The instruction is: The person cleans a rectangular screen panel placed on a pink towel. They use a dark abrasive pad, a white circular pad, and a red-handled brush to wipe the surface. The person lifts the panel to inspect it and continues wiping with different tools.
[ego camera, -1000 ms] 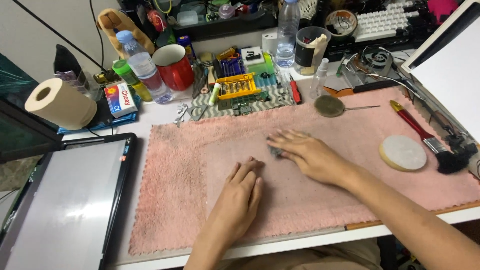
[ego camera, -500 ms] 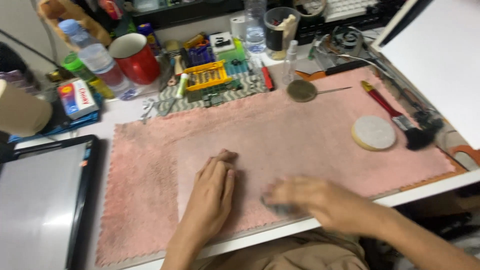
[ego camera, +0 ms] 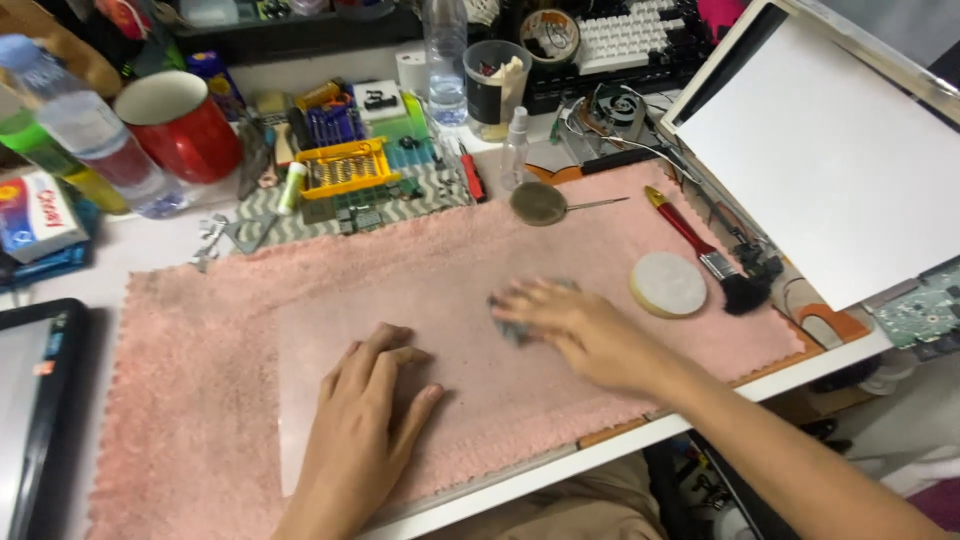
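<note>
Your left hand [ego camera: 365, 425] lies flat, palm down, fingers together and closed on nothing, pressing a clear sheet [ego camera: 460, 385] that lies on the pink towel [ego camera: 200, 330]. The sheet sits on the towel's near half and is hard to make out at its edges.

Your right hand [ego camera: 575, 325] is just right of the left, also on the sheet, blurred. Under its fingers sits a small grey wad, likely a cloth [ego camera: 510, 320]; fingers press down on it, but I cannot tell whether they pinch it or only push.

Relative to the towel:
- On it, right part: white round pad [ego camera: 668, 283], near your right hand, not touching.
- Far right corner: red-handled brush [ego camera: 700, 250], bristles off the edge.
- Far edge, centre: dark round disc on a thin stem [ego camera: 540, 203].
- Just beyond the far edge: yellow bit case [ego camera: 345, 167], small clear spray bottle [ego camera: 515, 150].
- Beyond the far left corner: red mug [ego camera: 180, 122], plastic water bottle [ego camera: 95, 125].
- Left: tablet [ego camera: 35, 400], dark frame.
- Right: white panel [ego camera: 830, 150], tilted.
</note>
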